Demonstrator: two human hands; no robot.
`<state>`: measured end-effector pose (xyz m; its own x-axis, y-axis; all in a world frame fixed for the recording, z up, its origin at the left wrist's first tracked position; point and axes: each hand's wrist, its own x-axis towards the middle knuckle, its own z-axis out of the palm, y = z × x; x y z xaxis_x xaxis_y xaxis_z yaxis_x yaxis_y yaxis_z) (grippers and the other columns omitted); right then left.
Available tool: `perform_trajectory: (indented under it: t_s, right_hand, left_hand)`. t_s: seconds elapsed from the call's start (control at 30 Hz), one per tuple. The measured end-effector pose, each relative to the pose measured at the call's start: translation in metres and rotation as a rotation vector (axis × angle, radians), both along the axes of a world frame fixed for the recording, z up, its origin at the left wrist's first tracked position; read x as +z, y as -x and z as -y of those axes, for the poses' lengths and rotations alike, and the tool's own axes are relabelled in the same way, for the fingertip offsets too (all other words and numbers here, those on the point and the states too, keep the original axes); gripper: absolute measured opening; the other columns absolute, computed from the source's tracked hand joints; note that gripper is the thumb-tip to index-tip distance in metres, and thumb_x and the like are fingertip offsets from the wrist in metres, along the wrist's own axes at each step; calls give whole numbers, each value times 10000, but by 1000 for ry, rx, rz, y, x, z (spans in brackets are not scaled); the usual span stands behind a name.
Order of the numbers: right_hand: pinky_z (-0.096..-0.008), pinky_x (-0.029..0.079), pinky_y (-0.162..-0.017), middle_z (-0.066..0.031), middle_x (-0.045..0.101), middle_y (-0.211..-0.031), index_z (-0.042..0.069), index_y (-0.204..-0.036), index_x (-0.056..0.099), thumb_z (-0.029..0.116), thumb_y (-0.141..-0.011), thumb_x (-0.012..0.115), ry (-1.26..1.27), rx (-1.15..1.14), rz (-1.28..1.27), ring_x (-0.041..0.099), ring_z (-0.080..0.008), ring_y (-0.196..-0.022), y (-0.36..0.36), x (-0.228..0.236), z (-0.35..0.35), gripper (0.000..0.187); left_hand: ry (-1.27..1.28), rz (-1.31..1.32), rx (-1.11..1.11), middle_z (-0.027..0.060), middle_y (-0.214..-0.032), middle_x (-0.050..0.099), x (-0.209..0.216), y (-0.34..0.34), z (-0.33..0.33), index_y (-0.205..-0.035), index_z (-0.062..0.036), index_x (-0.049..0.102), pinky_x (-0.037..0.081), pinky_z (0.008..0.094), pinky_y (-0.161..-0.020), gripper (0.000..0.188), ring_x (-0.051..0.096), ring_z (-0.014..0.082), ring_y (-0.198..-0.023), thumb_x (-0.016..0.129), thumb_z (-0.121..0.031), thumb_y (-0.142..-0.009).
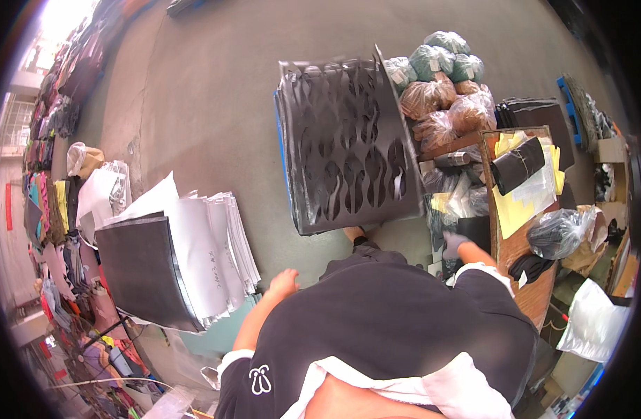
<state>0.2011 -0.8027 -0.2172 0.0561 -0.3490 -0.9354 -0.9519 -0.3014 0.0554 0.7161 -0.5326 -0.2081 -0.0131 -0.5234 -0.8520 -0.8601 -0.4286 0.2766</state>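
Observation:
My bare left hand (pixel 284 283) hangs in front of me, fingers loosely apart and nothing seen in them. It is nearest to a stack of large white sheets (pixel 215 258), with a black sheet (pixel 149 269) against its left side. My right hand (pixel 454 246), in a grey glove, is held low beside a wooden table, close to dark and clear plastic bags (pixel 463 195); its fingers look extended, and no held thing shows. Ahead of my feet lies a tall stack of black sheets (pixel 355 209) with rows of wavy cut-out holes, its top sheets curling at the edges.
Clear bags with green bundles (pixel 432 61) and brown bundles (pixel 428 96) are piled beyond the black stack. The wooden table (pixel 512 248) at right carries yellow sheets (pixel 510 209), a black roll (pixel 519 165) and a bagged dark bundle (pixel 561 234). Piled fabrics (pixel 58 202) line the left side.

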Motion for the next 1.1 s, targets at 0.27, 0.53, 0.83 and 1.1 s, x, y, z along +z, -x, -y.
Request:
perform_trajectory:
  t_s: [0.27,0.53,0.83,1.1]
  right_hand:
    - [-387,468,-909,-190,612,-1158,38,-1060,672,210,-760,584,36,199,-30,571,-324,-1120,-123,-71,39,357]
    - [-304,449,-671,-43,611,-750,35,-874,608,167,-792,610,368,-79,1057,567,-147,-714,-463,-24,36,156]
    - [-322,463,-622,-57,597,-741,49,-892,614,281,-800,621,-156,412,1022,559,-162,-669,-649,15,-182,249]
    - [-311,466,-630,-52,588,-731,38,-900,577,307,-808,612,-143,211,1068,570,-159,-680,-857,11,-263,287]
  left_hand:
    - [28,116,760,172,-1129,620,13,-31,-134,-1167,-27,559,474,397,-889,476,593,303,-1060,667,-311,-800]
    - [537,-9,1153,114,-1139,612,53,-49,-208,-1196,-47,555,458,350,-905,449,577,222,-1069,637,-308,-840]
    - [520,-90,1908,36,-1175,556,77,-152,-370,-1254,-80,493,465,336,-746,396,566,159,-939,560,-261,-909]
    - [536,-202,2032,34,-1158,560,78,-262,-437,-1234,-86,512,470,353,-771,370,568,165,-950,566,-260,-912]
